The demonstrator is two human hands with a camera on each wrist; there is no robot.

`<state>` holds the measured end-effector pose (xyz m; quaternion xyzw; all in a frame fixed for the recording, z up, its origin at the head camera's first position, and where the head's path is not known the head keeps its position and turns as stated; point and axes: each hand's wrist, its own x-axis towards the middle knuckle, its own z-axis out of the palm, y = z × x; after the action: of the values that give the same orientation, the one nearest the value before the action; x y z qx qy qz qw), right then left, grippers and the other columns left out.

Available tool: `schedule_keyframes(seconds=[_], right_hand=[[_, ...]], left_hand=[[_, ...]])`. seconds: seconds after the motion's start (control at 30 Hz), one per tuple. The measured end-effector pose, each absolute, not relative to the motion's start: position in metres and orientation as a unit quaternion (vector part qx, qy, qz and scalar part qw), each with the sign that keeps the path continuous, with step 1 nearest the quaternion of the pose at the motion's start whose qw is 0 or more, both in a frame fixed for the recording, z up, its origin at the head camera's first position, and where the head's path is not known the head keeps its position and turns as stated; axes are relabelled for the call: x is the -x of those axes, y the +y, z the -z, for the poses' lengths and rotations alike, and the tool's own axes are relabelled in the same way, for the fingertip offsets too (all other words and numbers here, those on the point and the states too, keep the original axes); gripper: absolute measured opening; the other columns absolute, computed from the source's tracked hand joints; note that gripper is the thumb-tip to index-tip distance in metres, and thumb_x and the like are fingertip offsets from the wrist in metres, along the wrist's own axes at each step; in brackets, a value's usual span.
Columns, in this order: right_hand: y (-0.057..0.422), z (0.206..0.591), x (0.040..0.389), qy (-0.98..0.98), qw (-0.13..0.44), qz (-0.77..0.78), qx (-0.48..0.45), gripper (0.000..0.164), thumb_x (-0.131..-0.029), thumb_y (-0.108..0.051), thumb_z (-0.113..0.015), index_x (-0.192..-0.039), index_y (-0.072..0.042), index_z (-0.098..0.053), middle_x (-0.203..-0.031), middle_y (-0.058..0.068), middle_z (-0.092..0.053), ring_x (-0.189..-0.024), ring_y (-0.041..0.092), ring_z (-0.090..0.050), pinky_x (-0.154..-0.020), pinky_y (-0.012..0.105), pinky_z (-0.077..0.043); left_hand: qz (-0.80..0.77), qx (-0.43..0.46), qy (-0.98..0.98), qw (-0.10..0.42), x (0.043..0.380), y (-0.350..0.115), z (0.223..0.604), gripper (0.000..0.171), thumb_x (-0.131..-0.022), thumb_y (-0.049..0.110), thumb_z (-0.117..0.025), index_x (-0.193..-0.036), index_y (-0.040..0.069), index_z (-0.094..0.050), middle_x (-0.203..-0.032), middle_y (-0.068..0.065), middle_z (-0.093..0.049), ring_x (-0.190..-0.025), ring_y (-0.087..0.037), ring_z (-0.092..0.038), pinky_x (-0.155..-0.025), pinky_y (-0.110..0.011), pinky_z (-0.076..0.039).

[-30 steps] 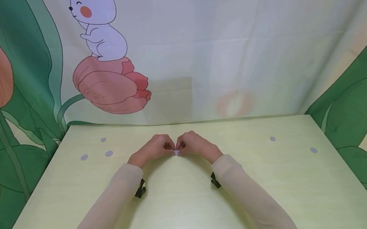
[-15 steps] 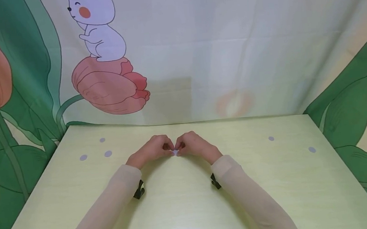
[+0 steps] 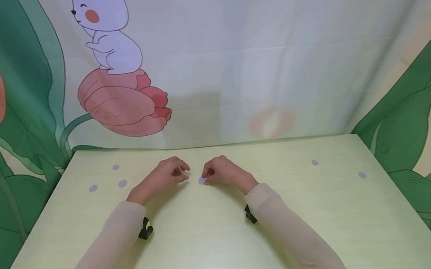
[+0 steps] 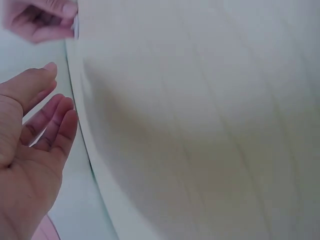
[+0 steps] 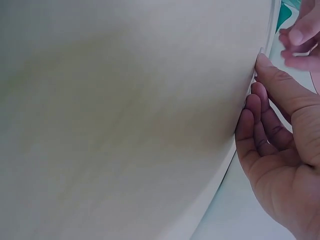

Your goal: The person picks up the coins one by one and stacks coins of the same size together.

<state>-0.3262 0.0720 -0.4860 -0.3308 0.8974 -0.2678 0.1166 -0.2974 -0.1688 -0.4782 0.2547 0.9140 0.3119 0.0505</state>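
Observation:
My right hand [image 3: 224,170] pinches a small pale purple disc [image 3: 202,181] between thumb and fingertips, just above the middle of the table. In the left wrist view the same disc [image 4: 76,26] shows edge-on as a thin pale sliver at the other hand's fingertips. To its left, my left hand [image 3: 162,175] holds nothing; its thumb and fingers are apart and loosely bent, a short gap away from the disc.
On the pale yellow table [image 3: 198,235] lie other flat discs: a left group with one near disc [image 3: 93,188], another [image 3: 122,183] and a farther one [image 3: 115,167]; at right, one [image 3: 314,162] and another [image 3: 362,175]. A printed curtain [image 3: 193,67] hangs behind the table.
My left hand has let go of the disc and moved left, its fingers spreading. The right hand stays near the same place with the disc. The head view has shifted slightly.

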Motion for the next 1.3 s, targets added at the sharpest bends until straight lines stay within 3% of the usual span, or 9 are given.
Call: schedule_keyframes(seconds=[0.37,0.6,0.8,1.07,1.17,1.3], right_hand=[[0.073,0.483,0.324,0.898,0.130,0.282,0.310,0.011,-0.087,-0.012,-0.082,-0.097,-0.011,-0.078,-0.089,-0.004,-0.073,-0.084,0.009,-0.062,-0.079,0.021,-0.050],[0.073,0.486,0.325,0.898,0.129,0.281,0.314,0.011,-0.087,-0.013,-0.082,-0.097,-0.011,-0.078,-0.090,-0.004,-0.073,-0.085,0.008,-0.063,-0.079,0.020,-0.051],[0.074,0.485,0.324,0.897,0.133,0.286,0.309,0.011,-0.087,-0.012,-0.082,-0.097,-0.011,-0.078,-0.090,-0.005,-0.073,-0.086,0.009,-0.063,-0.080,0.021,-0.051],[0.074,0.485,0.322,0.899,0.135,0.287,0.302,0.010,-0.087,-0.013,-0.082,-0.097,-0.012,-0.078,-0.090,-0.005,-0.072,-0.086,0.009,-0.062,-0.080,0.021,-0.051],[0.074,0.485,0.322,0.898,0.134,0.287,0.304,0.010,-0.088,-0.012,-0.081,-0.097,-0.011,-0.078,-0.090,-0.005,-0.072,-0.086,0.009,-0.063,-0.079,0.021,-0.051],[0.074,0.485,0.323,0.897,0.131,0.287,0.308,0.011,-0.087,-0.012,-0.082,-0.097,-0.010,-0.078,-0.090,-0.004,-0.073,-0.085,0.009,-0.063,-0.079,0.021,-0.051]], left_hand=[[-0.333,-0.155,0.930,0.023,0.275,-0.242,0.474,0.026,-0.098,0.015,-0.069,-0.119,0.001,-0.069,-0.114,-0.014,-0.063,-0.099,-0.028,-0.060,-0.084,-0.041,-0.052],[-0.306,-0.135,0.942,-0.014,0.258,-0.287,0.477,0.027,-0.095,0.015,-0.073,-0.116,-0.001,-0.069,-0.105,-0.015,-0.065,-0.094,-0.029,-0.061,-0.080,-0.040,-0.052],[-0.296,-0.090,0.951,-0.009,0.248,-0.310,0.481,0.032,-0.095,0.019,-0.073,-0.119,-0.003,-0.067,-0.101,-0.015,-0.064,-0.094,-0.030,-0.060,-0.077,-0.038,-0.051],[-0.302,-0.055,0.952,-0.010,0.246,-0.327,0.493,0.049,-0.095,0.027,-0.074,-0.129,-0.006,-0.063,-0.116,-0.024,-0.061,-0.104,-0.038,-0.057,-0.088,-0.051,-0.050],[-0.317,-0.038,0.948,-0.007,0.247,-0.333,0.500,0.054,-0.095,0.033,-0.074,-0.134,-0.003,-0.062,-0.118,-0.022,-0.059,-0.105,-0.036,-0.054,-0.087,-0.047,-0.049],[-0.341,-0.038,0.939,0.003,0.249,-0.343,0.511,0.059,-0.094,0.042,-0.073,-0.138,0.005,-0.062,-0.122,-0.016,-0.059,-0.104,-0.027,-0.052,-0.084,-0.029,-0.046]])
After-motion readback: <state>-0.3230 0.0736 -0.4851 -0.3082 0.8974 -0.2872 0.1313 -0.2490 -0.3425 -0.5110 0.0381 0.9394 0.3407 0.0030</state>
